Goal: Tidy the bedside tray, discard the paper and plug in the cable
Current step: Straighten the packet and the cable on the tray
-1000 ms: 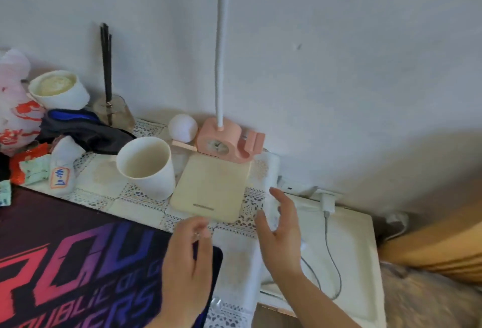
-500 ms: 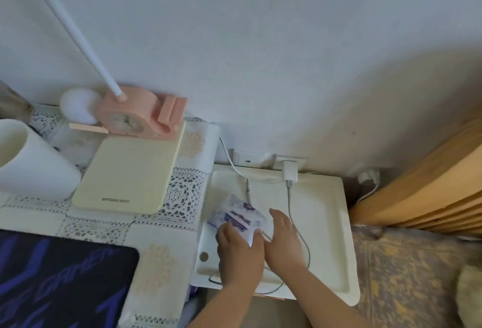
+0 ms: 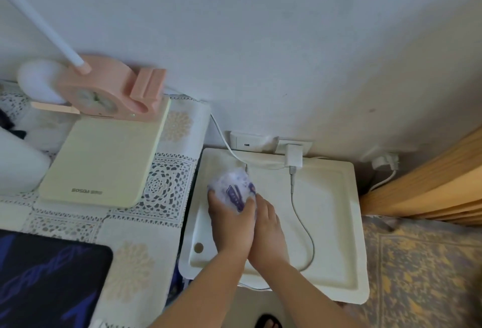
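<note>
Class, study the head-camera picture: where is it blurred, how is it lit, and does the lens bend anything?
Head view: soft daylight, no glare; a broad shadow darkens the wall at upper right. The patterned bedding and dark printed mat smear at the edges. The hands are fairly sharp, the left hand closed on the crumpled paper. Wide-angle distortion bows the white tray.

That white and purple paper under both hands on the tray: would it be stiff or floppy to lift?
Probably floppy: the paper already bulges into a crumpled, rounded wad between the left hand and right hand. It looks thin, so likely light and easily squashed. On the smooth white tray it may slide rather than stay put.
</note>
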Motion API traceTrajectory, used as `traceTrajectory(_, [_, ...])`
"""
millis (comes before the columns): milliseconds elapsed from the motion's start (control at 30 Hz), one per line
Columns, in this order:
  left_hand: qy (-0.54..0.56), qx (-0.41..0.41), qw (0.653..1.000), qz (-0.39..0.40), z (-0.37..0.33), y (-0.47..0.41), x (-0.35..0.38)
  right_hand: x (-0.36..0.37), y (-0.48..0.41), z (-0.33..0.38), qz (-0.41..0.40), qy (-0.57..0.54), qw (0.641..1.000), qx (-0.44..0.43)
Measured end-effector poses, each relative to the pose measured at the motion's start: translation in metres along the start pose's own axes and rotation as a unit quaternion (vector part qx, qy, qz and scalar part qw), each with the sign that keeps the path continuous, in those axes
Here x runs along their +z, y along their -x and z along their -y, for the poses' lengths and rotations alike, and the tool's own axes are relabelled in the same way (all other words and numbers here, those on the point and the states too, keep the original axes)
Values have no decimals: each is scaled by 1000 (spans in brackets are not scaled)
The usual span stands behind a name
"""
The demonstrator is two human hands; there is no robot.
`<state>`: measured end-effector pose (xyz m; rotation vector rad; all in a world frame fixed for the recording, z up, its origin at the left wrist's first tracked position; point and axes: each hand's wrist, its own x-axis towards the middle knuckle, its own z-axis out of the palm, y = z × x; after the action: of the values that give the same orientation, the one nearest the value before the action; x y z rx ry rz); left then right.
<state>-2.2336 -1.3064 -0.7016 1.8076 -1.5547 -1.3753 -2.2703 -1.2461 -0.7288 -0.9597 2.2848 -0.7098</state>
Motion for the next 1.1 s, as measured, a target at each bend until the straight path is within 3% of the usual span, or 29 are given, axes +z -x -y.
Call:
traceTrajectory(200, [-65, 66, 996, 1, -22, -42, -11, 4, -13, 19, 9, -121, 993, 9])
traceTrajectory(467, [-159, 83, 983, 47, -7, -70, -13, 20, -23, 15, 51, -101, 993, 15])
traceTrajectory(667, [-231, 125, 965, 4, 3, -65, -10, 27, -22, 15, 33, -102, 994, 10])
traceTrajectory(867, [-252, 133, 954, 90, -2, -78, -14, 18, -19, 13, 55, -108, 993, 5])
traceTrajectory(967, [-290, 180, 938, 53, -3, -64, -19, 2, -6, 5, 19, -46, 999, -21])
traceTrajectory(1100, [-369, 311, 876, 8, 10, -33, -23, -30, 22, -25, -95, 59, 991, -79])
